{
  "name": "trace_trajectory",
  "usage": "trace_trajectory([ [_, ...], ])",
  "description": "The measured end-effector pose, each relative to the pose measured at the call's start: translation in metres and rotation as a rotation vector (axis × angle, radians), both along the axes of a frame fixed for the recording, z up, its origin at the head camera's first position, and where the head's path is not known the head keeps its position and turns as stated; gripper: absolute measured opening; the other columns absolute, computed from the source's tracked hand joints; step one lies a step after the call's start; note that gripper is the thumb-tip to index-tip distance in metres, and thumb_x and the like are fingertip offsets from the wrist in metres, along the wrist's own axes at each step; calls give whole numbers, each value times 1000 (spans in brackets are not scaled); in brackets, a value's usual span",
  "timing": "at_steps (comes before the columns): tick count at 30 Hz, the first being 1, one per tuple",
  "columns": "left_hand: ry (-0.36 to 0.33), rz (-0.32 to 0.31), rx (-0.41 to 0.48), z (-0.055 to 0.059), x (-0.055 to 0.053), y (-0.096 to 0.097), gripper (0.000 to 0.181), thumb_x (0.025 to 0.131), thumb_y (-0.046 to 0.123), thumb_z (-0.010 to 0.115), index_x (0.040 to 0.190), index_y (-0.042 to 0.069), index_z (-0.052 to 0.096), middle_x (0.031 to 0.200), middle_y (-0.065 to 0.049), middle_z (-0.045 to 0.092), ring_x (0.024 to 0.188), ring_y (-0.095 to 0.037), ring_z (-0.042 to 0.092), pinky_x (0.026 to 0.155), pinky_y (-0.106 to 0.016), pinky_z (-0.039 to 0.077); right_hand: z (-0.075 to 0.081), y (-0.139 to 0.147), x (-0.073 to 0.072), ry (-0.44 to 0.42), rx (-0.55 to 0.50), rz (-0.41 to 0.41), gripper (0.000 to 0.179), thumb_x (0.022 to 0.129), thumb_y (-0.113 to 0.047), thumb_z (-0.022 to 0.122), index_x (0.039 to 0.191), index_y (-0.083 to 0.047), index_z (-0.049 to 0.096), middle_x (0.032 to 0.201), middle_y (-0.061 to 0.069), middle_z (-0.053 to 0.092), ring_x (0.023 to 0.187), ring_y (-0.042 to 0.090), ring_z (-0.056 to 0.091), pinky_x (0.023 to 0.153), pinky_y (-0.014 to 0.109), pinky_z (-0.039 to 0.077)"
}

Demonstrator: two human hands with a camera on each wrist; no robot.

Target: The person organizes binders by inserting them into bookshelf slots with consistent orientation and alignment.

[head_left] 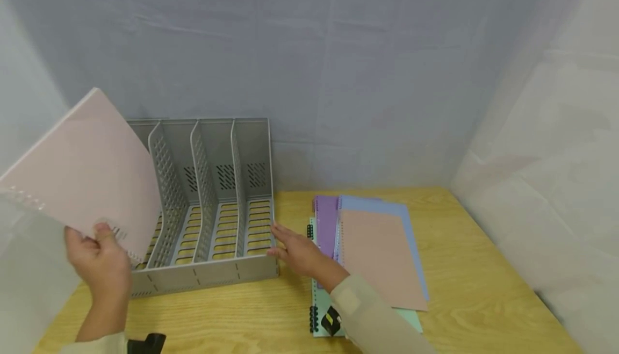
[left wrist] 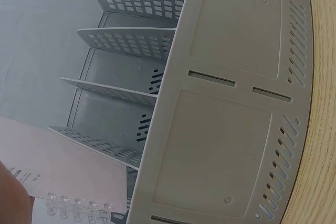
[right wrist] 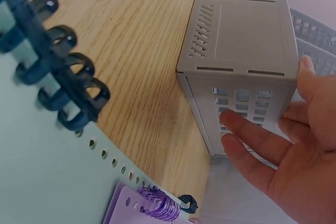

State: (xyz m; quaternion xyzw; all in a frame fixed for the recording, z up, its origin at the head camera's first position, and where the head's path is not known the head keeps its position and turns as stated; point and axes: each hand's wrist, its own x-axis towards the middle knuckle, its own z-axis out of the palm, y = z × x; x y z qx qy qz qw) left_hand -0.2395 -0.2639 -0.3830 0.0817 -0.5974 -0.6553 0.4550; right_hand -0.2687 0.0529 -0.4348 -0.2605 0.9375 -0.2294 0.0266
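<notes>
My left hand (head_left: 100,262) grips a pale pink spiral notebook (head_left: 92,166) by its lower edge, thumb on the cover. The notebook is tilted, raised at the left end of a grey file organizer (head_left: 208,276), and hides that end's compartment. In the left wrist view its clear coil binding (left wrist: 79,208) lies close to the organizer's front wall (left wrist: 215,150). My right hand (head_left: 302,252) touches the organizer's right side wall near the front corner. In the right wrist view two fairly straight fingers (right wrist: 257,137) rest along the perforated side panel (right wrist: 241,98).
Right of the organizer lies a stack of notebooks on the wooden table (head_left: 474,268): a tan one (head_left: 377,257) on top, then blue (head_left: 406,236), purple (head_left: 326,225) and mint green (head_left: 411,319). Perforated dividers (head_left: 203,198) split the organizer. Pale sheeting (head_left: 387,74) hangs behind.
</notes>
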Motion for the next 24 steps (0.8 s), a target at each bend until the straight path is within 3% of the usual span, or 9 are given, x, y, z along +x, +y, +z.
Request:
trace_trajectory([
  [4,-33,34,-20,-3,-3,-2,35,100,2,43,133,11,51,126,0,59,118,-17,55,101,-25,46,0,-1,0,-9,7,2,64,101,-44,41,153,-11,25,160,4,19,142,25,29,115,41,28],
  [11,-97,115,-135,-4,-9,-6,34,101,6,43,133,12,51,122,8,60,113,-12,56,98,-25,47,3,-4,1,-23,11,-8,63,101,-43,42,154,-12,25,160,2,17,143,25,29,116,42,27],
  [14,-118,132,-132,-4,-9,-10,34,101,8,43,134,13,51,122,9,59,113,-11,56,100,-25,46,3,-7,0,-24,9,1,63,101,-42,42,154,-12,24,160,1,16,143,24,28,116,41,27],
  [24,-105,175,-192,-7,-13,-13,30,101,9,44,129,6,54,113,13,58,108,-7,54,94,-20,44,1,-5,2,-27,13,-25,62,102,-42,43,154,-14,25,161,1,16,143,26,29,115,45,28],
])
